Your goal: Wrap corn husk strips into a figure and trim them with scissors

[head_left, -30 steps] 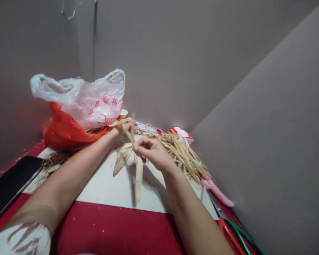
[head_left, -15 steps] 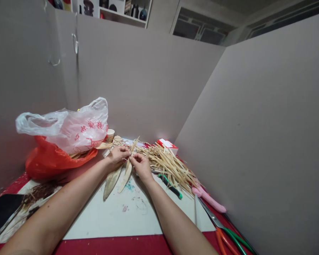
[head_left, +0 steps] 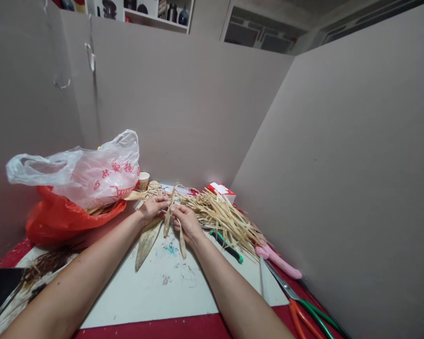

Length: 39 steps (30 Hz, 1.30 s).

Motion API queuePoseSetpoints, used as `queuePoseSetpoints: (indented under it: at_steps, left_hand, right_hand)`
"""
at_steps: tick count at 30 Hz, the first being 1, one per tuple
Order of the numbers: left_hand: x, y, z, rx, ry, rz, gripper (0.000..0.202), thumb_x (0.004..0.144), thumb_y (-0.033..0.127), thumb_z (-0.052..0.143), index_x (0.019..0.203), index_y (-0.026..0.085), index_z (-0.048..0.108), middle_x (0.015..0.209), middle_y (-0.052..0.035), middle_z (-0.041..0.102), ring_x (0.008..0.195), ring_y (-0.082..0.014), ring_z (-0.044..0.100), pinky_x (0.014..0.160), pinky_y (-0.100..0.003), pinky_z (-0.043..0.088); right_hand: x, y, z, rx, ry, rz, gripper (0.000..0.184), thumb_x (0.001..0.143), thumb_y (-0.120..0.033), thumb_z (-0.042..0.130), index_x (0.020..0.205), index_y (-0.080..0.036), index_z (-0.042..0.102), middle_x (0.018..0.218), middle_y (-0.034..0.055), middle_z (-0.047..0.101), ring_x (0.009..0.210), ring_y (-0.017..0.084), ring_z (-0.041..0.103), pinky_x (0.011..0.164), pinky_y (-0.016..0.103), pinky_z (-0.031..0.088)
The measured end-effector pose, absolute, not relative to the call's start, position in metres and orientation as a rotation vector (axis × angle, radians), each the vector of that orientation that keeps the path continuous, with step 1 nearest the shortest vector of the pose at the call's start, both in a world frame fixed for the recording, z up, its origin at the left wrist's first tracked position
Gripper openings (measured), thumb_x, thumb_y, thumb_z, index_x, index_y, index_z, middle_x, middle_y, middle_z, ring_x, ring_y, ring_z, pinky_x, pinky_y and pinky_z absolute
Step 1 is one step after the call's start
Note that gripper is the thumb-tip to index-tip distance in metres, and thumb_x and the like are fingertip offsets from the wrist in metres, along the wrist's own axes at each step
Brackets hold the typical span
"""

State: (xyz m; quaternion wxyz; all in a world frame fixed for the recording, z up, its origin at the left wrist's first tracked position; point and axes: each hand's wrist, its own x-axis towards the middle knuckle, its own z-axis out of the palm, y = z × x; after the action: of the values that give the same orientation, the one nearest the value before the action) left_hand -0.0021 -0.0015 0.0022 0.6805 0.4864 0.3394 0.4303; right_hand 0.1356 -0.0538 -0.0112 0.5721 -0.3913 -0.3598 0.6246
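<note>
Above the white board (head_left: 155, 296), my left hand (head_left: 154, 208) pinches a narrow dried leaf piece (head_left: 167, 223) that looks like corn husk. Facing it, my right hand (head_left: 187, 221) is closed at the same piece, fingertips close to those of the left. A separate husk strip (head_left: 183, 244) hangs down from the right fingers. Under my left hand a broader dried leaf (head_left: 147, 246) points toward me; its upper end is hidden by the hand, so I cannot tell whether it is held or lying on the board.
A pile of pale strips (head_left: 226, 216) lies to the right, near a black-green handled tool (head_left: 228, 247), a pink-handled tool (head_left: 281, 263) and large scissors (head_left: 297, 299). Red (head_left: 63, 219) and white (head_left: 102, 174) plastic bags stand left. Behind are a paper cup (head_left: 144, 181) and grey panels (head_left: 183, 103).
The single wide leaf between my hands now shows as two narrower pieces, one hanging from the right hand. The view has shifted slightly.
</note>
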Motion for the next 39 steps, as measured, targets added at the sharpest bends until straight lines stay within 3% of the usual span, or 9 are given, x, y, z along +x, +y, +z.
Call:
queuePoseSetpoints:
  at_steps: [5,9,16,18,22,24,32,36,39]
  left_hand:
    - [0.002,-0.003,0.000,1.109,0.736,0.946,0.030,0.058,0.027,0.085,0.078,0.014,0.067,0.067,-0.0018,0.064,0.054,-0.0087,0.057,0.050,-0.020,0.042]
    - [0.002,-0.004,0.002,1.127,0.760,0.976,0.032,0.053,0.020,0.086,0.077,0.013,0.067,0.070,-0.0023,0.065,0.058,-0.0096,0.059,0.054,-0.020,0.044]
    - [-0.002,-0.007,0.012,1.056,0.811,1.018,0.022,0.059,0.017,0.082,0.071,0.013,0.064,0.070,-0.0048,0.069,0.061,-0.0122,0.062,0.060,-0.024,0.049]
    - [-0.001,-0.007,0.013,1.054,0.833,1.006,0.022,0.060,0.020,0.082,0.072,0.013,0.064,0.070,-0.0052,0.069,0.060,-0.0115,0.061,0.057,-0.023,0.047]
    - [0.002,-0.006,0.010,1.096,0.861,0.994,0.026,0.059,0.026,0.084,0.071,0.012,0.067,0.062,-0.0011,0.063,0.052,-0.0072,0.053,0.048,-0.018,0.038]
    - [0.003,-0.005,0.009,1.112,0.849,0.996,0.029,0.056,0.029,0.086,0.071,0.012,0.068,0.062,-0.0005,0.062,0.053,-0.0068,0.053,0.048,-0.018,0.037]
    - [0.003,-0.004,0.013,1.149,0.828,1.032,0.038,0.047,0.029,0.089,0.072,0.013,0.065,0.061,0.0007,0.061,0.054,-0.0079,0.055,0.049,-0.018,0.041]
    - [0.004,-0.007,0.016,1.111,0.813,1.028,0.039,0.053,0.030,0.088,0.078,0.013,0.064,0.068,-0.0004,0.064,0.056,-0.0081,0.058,0.054,-0.020,0.048]
    - [0.005,-0.009,0.015,1.115,0.821,0.954,0.033,0.058,0.028,0.086,0.072,0.012,0.060,0.061,-0.0002,0.061,0.050,-0.0068,0.055,0.052,-0.021,0.049]
  right_hand:
    - [0.134,-0.051,-0.017,-0.924,-0.805,1.312,0.037,0.054,-0.037,0.080,0.065,-0.019,0.050,0.044,-0.0099,0.043,0.037,0.003,0.031,0.037,0.017,0.020]
    - [0.136,-0.048,-0.019,-0.937,-0.813,1.231,0.035,0.054,-0.037,0.079,0.066,-0.018,0.052,0.049,-0.0079,0.049,0.042,0.005,0.039,0.041,0.018,0.031]
    - [0.150,-0.039,-0.017,-0.855,-0.556,1.162,0.032,0.055,-0.029,0.077,0.069,-0.020,0.050,0.072,0.0001,0.065,0.058,0.011,0.057,0.048,0.021,0.045]
    - [0.153,-0.038,-0.016,-0.831,-0.534,1.192,0.033,0.057,-0.028,0.076,0.072,-0.021,0.048,0.070,-0.0012,0.064,0.051,0.008,0.052,0.044,0.020,0.043]
    - [0.151,-0.043,-0.012,-0.820,-0.654,1.307,0.035,0.060,-0.030,0.076,0.078,-0.021,0.047,0.057,-0.0089,0.050,0.037,0.001,0.028,0.034,0.013,0.019]
    - [0.147,-0.049,-0.009,-0.819,-0.759,1.394,0.037,0.060,-0.032,0.078,0.080,-0.019,0.049,0.055,-0.0107,0.044,0.037,0.000,0.022,0.034,0.013,0.012]
    - [0.137,-0.056,-0.005,-0.940,-0.864,1.420,0.039,0.050,-0.033,0.082,0.068,-0.017,0.051,0.046,-0.0125,0.035,0.038,0.000,0.021,0.035,0.015,0.011]
    - [0.137,-0.055,-0.007,-0.959,-0.837,1.351,0.037,0.051,-0.034,0.080,0.067,-0.018,0.051,0.044,-0.0124,0.035,0.037,0.001,0.022,0.035,0.016,0.012]
    - [0.137,-0.053,-0.009,-0.992,-0.843,1.259,0.037,0.053,-0.035,0.080,0.066,-0.019,0.048,0.044,-0.0121,0.035,0.037,0.002,0.025,0.035,0.017,0.015]
